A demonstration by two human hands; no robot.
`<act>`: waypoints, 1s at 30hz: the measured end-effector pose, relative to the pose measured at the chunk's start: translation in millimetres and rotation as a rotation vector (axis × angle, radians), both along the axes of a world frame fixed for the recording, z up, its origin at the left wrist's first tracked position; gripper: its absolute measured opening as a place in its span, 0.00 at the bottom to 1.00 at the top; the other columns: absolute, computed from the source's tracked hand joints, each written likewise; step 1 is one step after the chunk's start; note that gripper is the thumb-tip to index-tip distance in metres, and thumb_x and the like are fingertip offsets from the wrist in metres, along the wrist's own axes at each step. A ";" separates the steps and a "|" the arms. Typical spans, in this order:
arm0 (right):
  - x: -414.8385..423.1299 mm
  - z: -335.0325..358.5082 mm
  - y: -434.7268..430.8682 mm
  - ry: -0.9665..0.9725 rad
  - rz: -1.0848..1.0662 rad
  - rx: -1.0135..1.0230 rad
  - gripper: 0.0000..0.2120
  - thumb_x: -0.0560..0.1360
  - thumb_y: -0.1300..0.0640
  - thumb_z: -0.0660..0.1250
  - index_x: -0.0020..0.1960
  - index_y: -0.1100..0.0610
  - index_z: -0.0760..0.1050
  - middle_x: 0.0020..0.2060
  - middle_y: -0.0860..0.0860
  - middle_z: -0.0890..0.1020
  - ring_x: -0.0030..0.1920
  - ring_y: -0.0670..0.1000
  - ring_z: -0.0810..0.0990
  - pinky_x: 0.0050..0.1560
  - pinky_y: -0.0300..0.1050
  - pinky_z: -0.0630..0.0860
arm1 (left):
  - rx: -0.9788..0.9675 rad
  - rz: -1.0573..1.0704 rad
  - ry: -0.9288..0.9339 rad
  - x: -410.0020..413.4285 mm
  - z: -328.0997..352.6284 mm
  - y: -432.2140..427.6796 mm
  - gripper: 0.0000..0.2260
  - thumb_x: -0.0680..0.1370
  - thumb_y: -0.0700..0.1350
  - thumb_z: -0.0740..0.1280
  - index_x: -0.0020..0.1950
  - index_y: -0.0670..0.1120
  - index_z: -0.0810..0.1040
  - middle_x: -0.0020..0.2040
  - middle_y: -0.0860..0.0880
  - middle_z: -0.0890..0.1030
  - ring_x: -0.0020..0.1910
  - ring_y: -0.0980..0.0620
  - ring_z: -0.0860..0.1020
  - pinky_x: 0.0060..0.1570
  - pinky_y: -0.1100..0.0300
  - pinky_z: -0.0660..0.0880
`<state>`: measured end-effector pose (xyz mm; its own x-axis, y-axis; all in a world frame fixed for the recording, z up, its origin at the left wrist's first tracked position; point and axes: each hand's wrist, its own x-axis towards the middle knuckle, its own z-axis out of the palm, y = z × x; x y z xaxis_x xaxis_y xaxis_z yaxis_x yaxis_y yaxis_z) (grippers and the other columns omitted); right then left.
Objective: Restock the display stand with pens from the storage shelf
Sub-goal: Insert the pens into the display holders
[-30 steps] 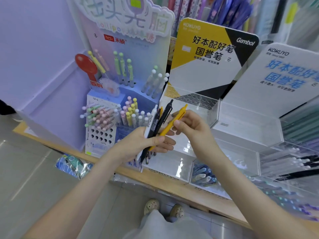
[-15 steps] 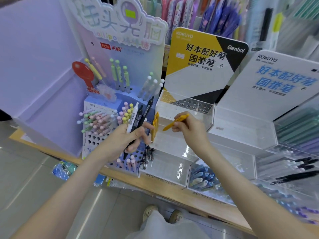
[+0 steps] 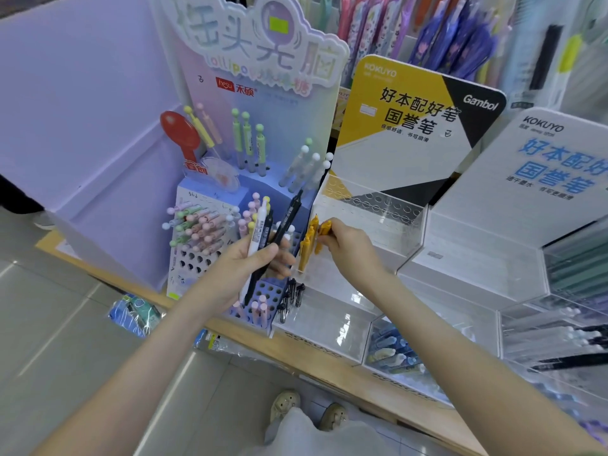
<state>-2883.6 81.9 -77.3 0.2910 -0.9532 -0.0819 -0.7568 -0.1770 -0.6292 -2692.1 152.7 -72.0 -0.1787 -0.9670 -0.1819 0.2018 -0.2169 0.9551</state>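
Glossy clear plastic is seen in the display stand [image 3: 388, 225], smooth wood in the shelf edge [image 3: 329, 352], matt card in the yellow sign [image 3: 394, 126].

Single head-worn wide-angle view, looking forward and down, close above the clear acrylic display stand [image 3: 388, 225] and wooden shelf edge [image 3: 329, 353]

Yellow pens [image 3: 305, 248] stand upright at the clear display stand's [image 3: 378, 212] left edge.

We observe bare forearms [image 3: 184, 327] without sleeves, a light grey garment [image 3: 309, 436] below, and beige perforated shoes [image 3: 284, 404].
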 end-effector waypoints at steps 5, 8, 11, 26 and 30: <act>4.2 -7.4 -3.5 0.068 -0.018 0.029 0.08 0.79 0.59 0.60 0.49 0.64 0.72 0.44 0.60 0.81 0.45 0.61 0.77 0.45 0.53 0.72 | 0.010 -0.013 0.041 -0.8 -2.1 3.2 0.10 0.74 0.42 0.61 0.51 0.40 0.77 0.44 0.46 0.85 0.46 0.50 0.83 0.49 0.60 0.79; 1.4 -5.1 -0.1 0.079 -0.042 -0.020 0.09 0.79 0.55 0.62 0.52 0.61 0.73 0.44 0.57 0.81 0.46 0.58 0.78 0.45 0.51 0.73 | 0.029 -0.029 0.056 0.2 -1.6 3.1 0.10 0.74 0.42 0.62 0.52 0.40 0.77 0.44 0.45 0.85 0.44 0.49 0.83 0.46 0.59 0.79; -4.5 12.5 13.9 -0.123 -0.090 -0.117 0.10 0.78 0.52 0.64 0.57 0.55 0.73 0.41 0.50 0.80 0.42 0.49 0.77 0.44 0.44 0.72 | 0.042 -0.049 0.060 -2.7 1.4 1.9 0.10 0.73 0.42 0.63 0.52 0.40 0.77 0.43 0.45 0.85 0.40 0.50 0.83 0.43 0.61 0.79; -33.8 19.6 53.3 -0.817 -0.153 0.190 0.07 0.80 0.67 0.57 0.52 0.59 0.72 0.44 0.56 0.78 0.42 0.49 0.82 0.51 0.43 0.79 | -0.015 -0.008 -0.149 -1.0 -9.8 -0.4 0.08 0.81 0.38 0.60 0.56 0.42 0.77 0.50 0.47 0.85 0.53 0.49 0.82 0.53 0.60 0.78; -32.0 -8.8 66.1 -0.498 -0.103 0.152 0.06 0.79 0.63 0.60 0.53 0.54 0.72 0.45 0.54 0.80 0.46 0.52 0.82 0.53 0.45 0.78 | 0.001 0.079 -0.081 10.3 -14.6 7.4 0.09 0.79 0.40 0.60 0.55 0.43 0.78 0.47 0.47 0.85 0.50 0.48 0.83 0.51 0.59 0.79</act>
<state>-2915.6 148.0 -86.2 0.2358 -0.9669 -0.0973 -0.3687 0.0037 -0.9295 -2681.9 160.1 -86.6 -0.0862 -0.9774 -0.1932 0.1407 -0.2039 0.9688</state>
